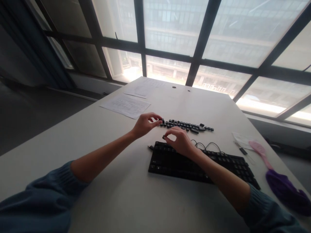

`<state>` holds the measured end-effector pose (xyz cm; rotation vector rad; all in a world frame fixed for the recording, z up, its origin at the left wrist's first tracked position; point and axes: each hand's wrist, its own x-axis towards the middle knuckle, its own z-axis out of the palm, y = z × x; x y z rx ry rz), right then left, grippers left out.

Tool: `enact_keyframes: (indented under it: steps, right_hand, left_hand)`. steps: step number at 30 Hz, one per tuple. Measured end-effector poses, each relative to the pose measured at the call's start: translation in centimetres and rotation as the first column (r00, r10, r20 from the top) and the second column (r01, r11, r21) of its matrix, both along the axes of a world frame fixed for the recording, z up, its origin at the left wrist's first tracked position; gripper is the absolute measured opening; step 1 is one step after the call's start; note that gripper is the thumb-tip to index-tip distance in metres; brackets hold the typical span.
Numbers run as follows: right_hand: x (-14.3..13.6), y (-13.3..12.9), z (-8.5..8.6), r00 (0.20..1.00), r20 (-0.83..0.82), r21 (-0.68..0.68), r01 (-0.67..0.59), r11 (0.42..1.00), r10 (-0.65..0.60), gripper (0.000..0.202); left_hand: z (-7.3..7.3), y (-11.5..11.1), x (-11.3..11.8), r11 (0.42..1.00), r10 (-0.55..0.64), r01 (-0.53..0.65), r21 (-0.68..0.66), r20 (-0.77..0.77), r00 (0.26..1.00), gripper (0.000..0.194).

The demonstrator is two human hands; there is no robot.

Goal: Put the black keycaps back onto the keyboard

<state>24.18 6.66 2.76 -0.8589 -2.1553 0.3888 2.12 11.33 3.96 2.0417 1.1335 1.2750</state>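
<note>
My L hand (147,124), mid-frame, has fingertips pinched on a dark keycap (162,120) at L end of loose keycaps (186,125). R hand (180,139) pinches another keycap (164,137), just above black kbd (179,163), lower R of centre.

The left arm (103,155) stretches forward and inward from a gathered blue sleeve (55,184), its wrist (133,133) nearly straight; at its end, the left grip (145,124) has thumb and forefinger drawn into a pinch. The right arm (220,176) slants in from the other side, bare below its own bunched cuff (255,202). Its right grip (179,140) is slightly nearer the body, back upward, thumb and forefinger curved into a pinch. The two grips are close but apart
</note>
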Motion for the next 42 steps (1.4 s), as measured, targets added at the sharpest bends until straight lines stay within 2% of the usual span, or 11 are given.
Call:
enact_keyframes:
  steps: [2,5,7,10,19,27,33,42]
  right_hand:
    - [-0.2,-2.0,-0.9,0.999,0.015,-0.015,-0.040,0.999,0.040,0.010]
    - [-0.2,-3.7,-2.1,0.997,0.055,-0.025,-0.050,0.998,0.052,0.012]
    - [-0.1,-4.2,-2.5,0.995,0.083,-0.007,-0.048,0.999,0.049,0.011]
    - [0.0,-4.3,-2.9,0.991,0.124,0.054,-0.060,0.997,0.053,0.009]
    - [0.1,-4.4,-3.5,0.975,0.215,0.156,-0.097,0.983,0.062,0.011]
    - [0.1,-4.7,-3.2,0.966,0.256,0.189,-0.091,0.978,0.040,0.013]
    - [0.0,-4.9,-3.2,0.966,0.256,0.192,-0.082,0.978,0.031,0.013]
    - [0.1,-4.8,-3.5,0.965,0.262,0.184,-0.078,0.980,0.028,0.011]
  left_hand:
    - [-0.8,-2.6,-0.7,0.999,-0.035,0.035,-0.011,-0.041,0.999,0.024]
    - [-2.6,-5.6,-1.7,0.995,-0.104,0.102,-0.023,-0.075,0.992,0.019]
    - [-3.5,-6.9,-2.2,0.983,-0.181,0.181,-0.017,-0.099,0.978,0.016]
    - [-4.2,-7.9,-2.5,0.955,-0.290,0.296,0.023,-0.144,0.946,0.013]
    - [-5.0,-7.2,-2.7,0.924,-0.303,0.349,0.153,-0.260,0.917,0.010]
    - [-4.4,-7.6,-3.0,0.907,-0.276,0.369,0.202,-0.377,0.884,0.011]
    - [-4.4,-7.8,-2.9,0.918,-0.263,0.353,0.183,-0.387,0.884,0.007]
    - [-3.9,-7.5,-2.9,0.896,-0.335,0.408,0.174,-0.337,0.880,0.013]
